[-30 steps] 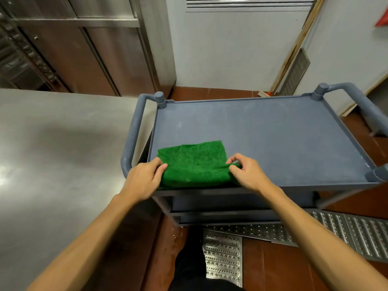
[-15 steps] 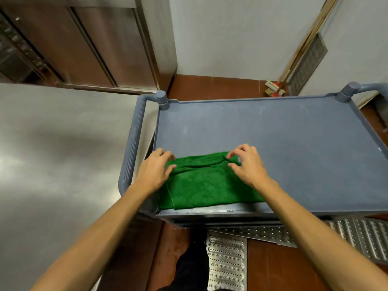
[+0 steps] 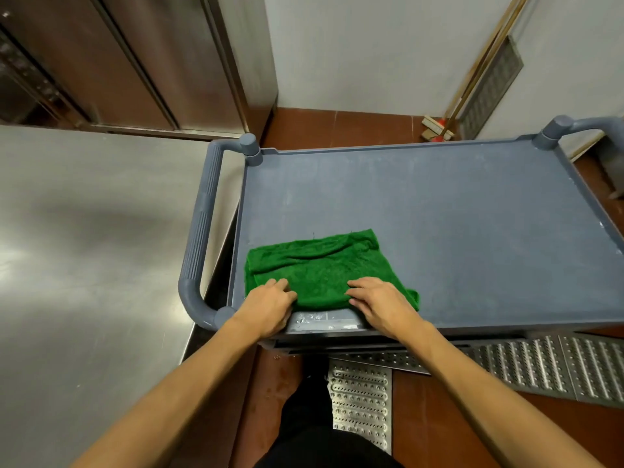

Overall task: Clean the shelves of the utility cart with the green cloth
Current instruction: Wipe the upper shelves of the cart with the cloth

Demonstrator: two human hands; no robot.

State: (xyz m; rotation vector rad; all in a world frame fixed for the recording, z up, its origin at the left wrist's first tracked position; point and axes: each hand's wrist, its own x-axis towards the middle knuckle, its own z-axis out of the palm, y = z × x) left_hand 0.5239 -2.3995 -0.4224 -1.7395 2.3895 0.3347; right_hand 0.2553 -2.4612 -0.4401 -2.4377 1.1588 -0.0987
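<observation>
Flat-palmed, left hand and right hand press the folded green terry cloth onto the grey plastic cart's top shelf, gripping nothing, apparently to wipe.

I see a green cloth of fuzzy, matt terry; a utility cart of matt grey plastic, lightly scuffed; a table of brushed, dully reflective steel; perforated metal floor grates.
</observation>
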